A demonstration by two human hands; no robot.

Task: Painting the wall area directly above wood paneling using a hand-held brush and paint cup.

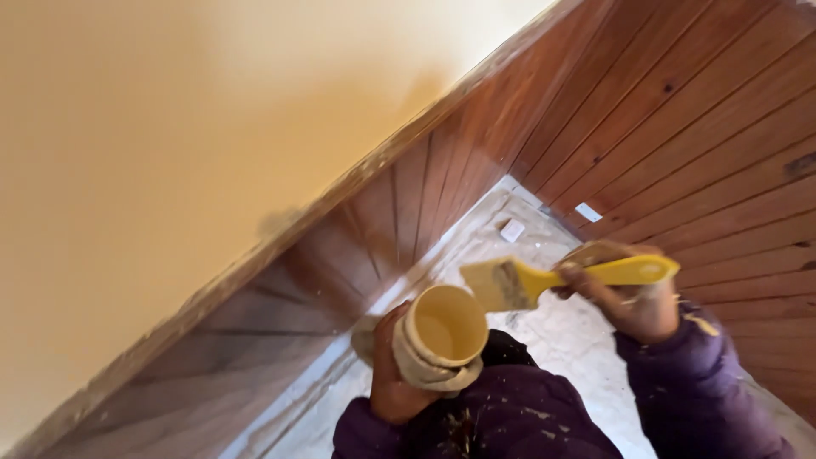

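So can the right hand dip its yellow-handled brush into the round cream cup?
Probably yes. The right hand holds the yellow-handled brush with its bristles just beside the open rim of the round cream cup, which the left hand holds; nothing sits between them.

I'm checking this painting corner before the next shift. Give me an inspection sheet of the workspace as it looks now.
Surface: pale speckled floor, paint-spattered.
Job's things: cup of cream paint wrapped in a cloth; yellow-handled brush just above its rim.
Clutter: two small white scraps on the floor near the corner.
Hands: left hand grips the cup; right hand grips the brush handle.
Cables: nothing seen.
Surroundings: cream wall over wood panelling; purple sleeves flecked with paint.
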